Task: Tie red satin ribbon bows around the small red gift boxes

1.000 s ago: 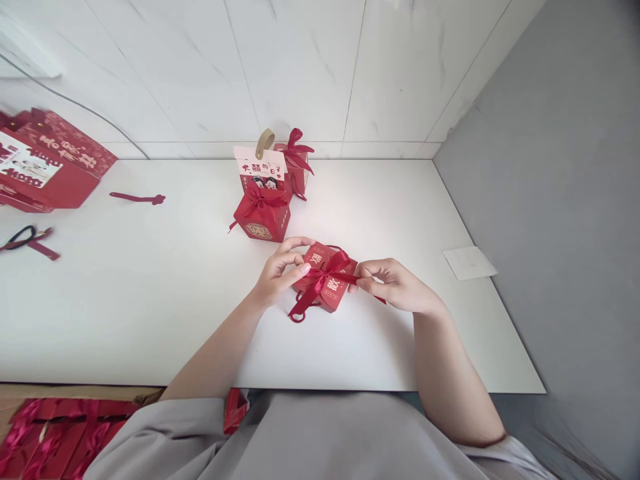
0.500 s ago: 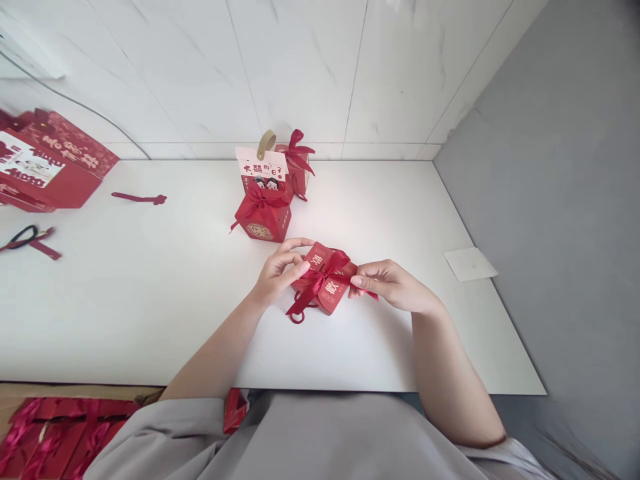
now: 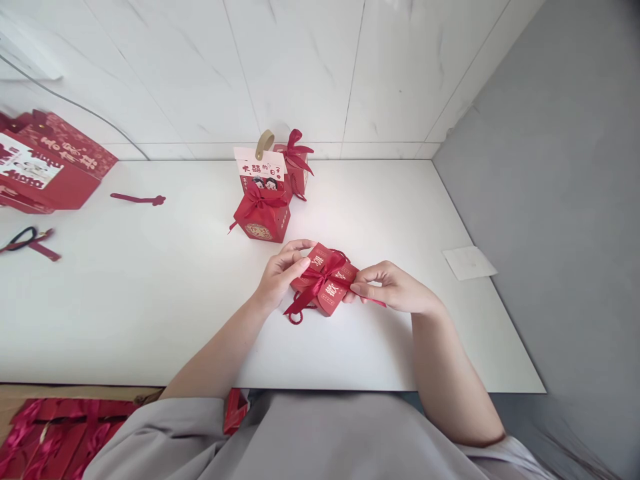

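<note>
A small red gift box [image 3: 329, 303] with pale lettering sits on the white table in front of me. A dark red ribbon [image 3: 320, 279] is tied in a bow across its top, and red cord loops show at its sides. My left hand [image 3: 283, 270] grips the box's left side, thumb on top and fingers behind. On the other side, my right hand [image 3: 385, 287] pinches the ribbon's right end between thumb and fingers, its tip sticking out below them. The ribbon's other tail hangs over the box's near left edge.
Behind the box stand a red gift box with a bow [image 3: 263, 217] and a second one [image 3: 297, 167]. Red bags [image 3: 75, 173], a red strap [image 3: 137, 199] and a black-and-red cord [image 3: 27, 239] lie left. A white paper [image 3: 470, 263] rests at the right edge. A carton of red boxes [image 3: 65, 433] is below.
My right hand has shifted slightly along the ribbon, and more of its tip now sticks out past the fingers. My left hand keeps its hold on the box.
</note>
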Demonstrator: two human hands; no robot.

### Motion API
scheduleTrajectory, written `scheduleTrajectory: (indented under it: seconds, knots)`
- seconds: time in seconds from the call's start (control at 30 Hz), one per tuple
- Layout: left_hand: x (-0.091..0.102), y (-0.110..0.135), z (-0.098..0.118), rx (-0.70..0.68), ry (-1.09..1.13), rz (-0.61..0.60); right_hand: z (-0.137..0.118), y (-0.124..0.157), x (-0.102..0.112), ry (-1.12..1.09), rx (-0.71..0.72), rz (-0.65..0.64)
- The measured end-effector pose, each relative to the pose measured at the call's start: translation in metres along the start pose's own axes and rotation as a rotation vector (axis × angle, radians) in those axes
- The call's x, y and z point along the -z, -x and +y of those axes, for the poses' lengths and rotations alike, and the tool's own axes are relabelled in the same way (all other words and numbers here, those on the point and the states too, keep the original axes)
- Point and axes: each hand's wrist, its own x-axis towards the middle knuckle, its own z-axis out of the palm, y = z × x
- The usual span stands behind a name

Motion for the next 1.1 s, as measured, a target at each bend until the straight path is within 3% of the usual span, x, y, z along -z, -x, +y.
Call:
scheduleTrajectory:
  seconds: [0.33, 0.73, 1.1]
  knots:
    - [0.006, -0.001, 0.003, -0.137, -0.135, -0.068, -0.004, 0.001, 0.0, -0.075, -0.057, -0.018]
    - [-0.002, 0.002, 0.007, -0.115, -0.15, 0.067, 0.006, -0.003, -0.007, -0.174, -0.015, -0.041]
    - [0.0, 0.001, 0.007, -0.12, -0.234, 0.041, 0.009, -0.001, -0.001, -0.072, -0.109, -0.067]
